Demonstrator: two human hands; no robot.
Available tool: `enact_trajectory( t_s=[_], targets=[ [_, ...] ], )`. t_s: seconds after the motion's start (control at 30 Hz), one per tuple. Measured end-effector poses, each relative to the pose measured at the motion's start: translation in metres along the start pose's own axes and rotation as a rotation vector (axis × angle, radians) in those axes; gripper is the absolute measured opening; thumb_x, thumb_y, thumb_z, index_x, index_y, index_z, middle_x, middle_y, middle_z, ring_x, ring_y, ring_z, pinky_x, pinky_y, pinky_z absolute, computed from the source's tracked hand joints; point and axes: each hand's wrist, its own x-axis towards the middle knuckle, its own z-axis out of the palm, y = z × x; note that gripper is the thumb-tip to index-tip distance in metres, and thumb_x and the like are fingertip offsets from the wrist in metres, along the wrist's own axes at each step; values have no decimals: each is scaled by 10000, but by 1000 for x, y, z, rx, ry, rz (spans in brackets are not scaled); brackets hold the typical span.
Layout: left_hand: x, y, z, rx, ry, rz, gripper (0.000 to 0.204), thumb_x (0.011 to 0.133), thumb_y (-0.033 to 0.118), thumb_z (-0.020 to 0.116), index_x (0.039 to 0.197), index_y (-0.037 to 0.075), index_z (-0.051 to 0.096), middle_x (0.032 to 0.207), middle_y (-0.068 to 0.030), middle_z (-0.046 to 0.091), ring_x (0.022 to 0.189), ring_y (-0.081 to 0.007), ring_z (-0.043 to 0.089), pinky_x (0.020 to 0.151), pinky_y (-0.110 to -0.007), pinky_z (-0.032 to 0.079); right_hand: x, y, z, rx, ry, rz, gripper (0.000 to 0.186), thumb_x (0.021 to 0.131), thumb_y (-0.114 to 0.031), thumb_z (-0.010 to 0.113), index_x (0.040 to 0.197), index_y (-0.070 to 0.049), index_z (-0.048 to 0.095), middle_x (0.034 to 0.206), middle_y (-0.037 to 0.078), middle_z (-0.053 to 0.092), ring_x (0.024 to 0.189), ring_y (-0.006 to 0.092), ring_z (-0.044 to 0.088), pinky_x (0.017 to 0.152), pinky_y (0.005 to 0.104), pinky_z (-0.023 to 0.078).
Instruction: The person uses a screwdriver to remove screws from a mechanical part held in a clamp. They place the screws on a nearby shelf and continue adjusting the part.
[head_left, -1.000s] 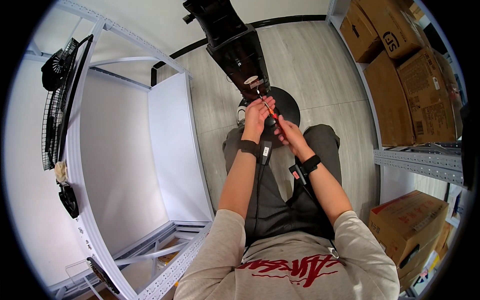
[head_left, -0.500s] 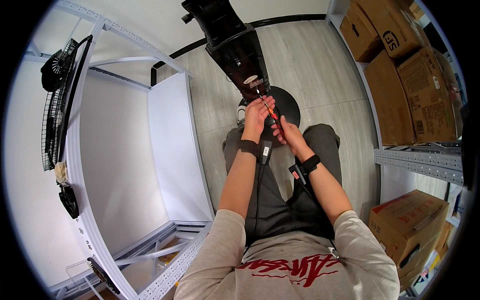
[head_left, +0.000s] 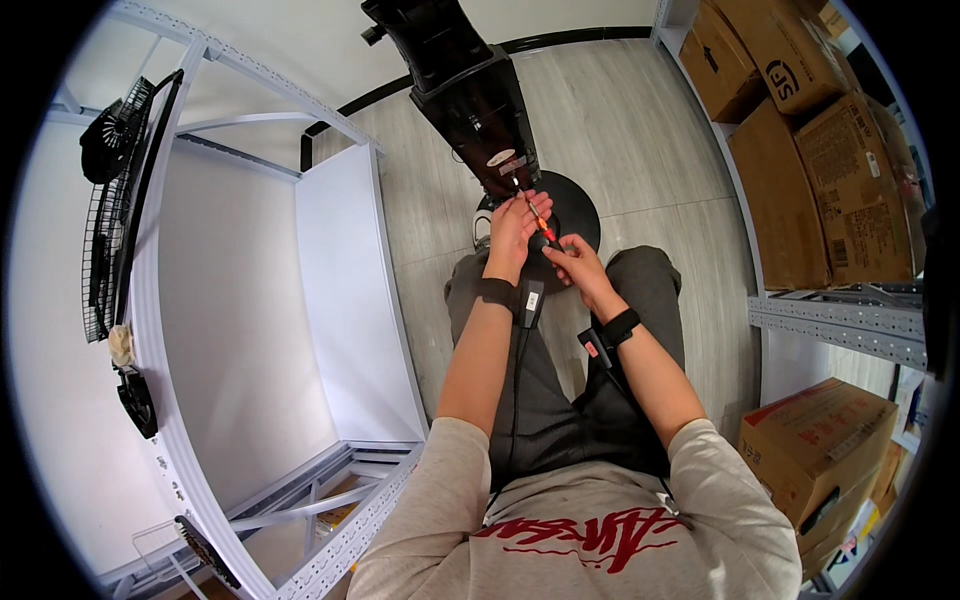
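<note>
My right hand (head_left: 580,271) grips the dark handle end of a screwdriver (head_left: 544,228) with red and orange on its handle, thumb and fingers pinched together. The shaft slants up and away toward the lower end of a tall black housing (head_left: 480,120), close to a pale oval label. Palm up, my left hand (head_left: 512,232) lies at that lower end, its fingers loosely curled about the shaft. Whether its fingertips also touch a small part there is too small to tell. Beneath the hands is a round black base (head_left: 575,205).
To the left stands a white metal shelf (head_left: 345,290) with a black fan grille (head_left: 108,230) on it. Cardboard boxes (head_left: 780,190) fill the right rack, and another box (head_left: 820,450) is lower right. My knees flank the base; cables hang from both wrist straps.
The fingers of my right hand have shifted on the screwdriver handle, from wrapped along it to a pinch at its end. My left hand stays nearly in place.
</note>
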Motion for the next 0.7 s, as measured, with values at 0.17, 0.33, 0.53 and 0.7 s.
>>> enact_trajectory(
  t_s=[0.17,0.33,0.53,0.7],
  targets=[
    [2,0,-1,-38,-17,-11,243,1035,156,484,1123,-59,554,1152,-246,666,1057,-334,685,929,-430,574,4,4,-2,71,-35,34,271,974,-376,644,974,-116,569,731,-26,579,573,55,514,477,209,362],
    [2,0,0,-77,-5,-25,235,1034,171,499,1088,-51,555,1141,-244,670,1051,-333,688,919,-431,579,5,6,-3,86,-43,15,285,1007,-394,585,954,-114,581,731,-24,581,574,53,506,478,206,361],
    [4,-3,-1,-46,40,6,235,1026,188,534,1066,-43,554,1125,-241,674,1033,-332,694,907,-437,582,4,4,-3,85,-45,23,287,1004,-393,593,934,-114,588,718,-27,574,569,51,502,476,203,355],
    [5,-4,-4,-75,24,-2,224,1014,182,557,1051,-39,555,1116,-235,677,1011,-334,701,894,-433,586,2,1,-4,97,-61,10,289,1002,-391,596,929,-112,590,709,-31,571,559,48,499,471,202,352]
  ],
)
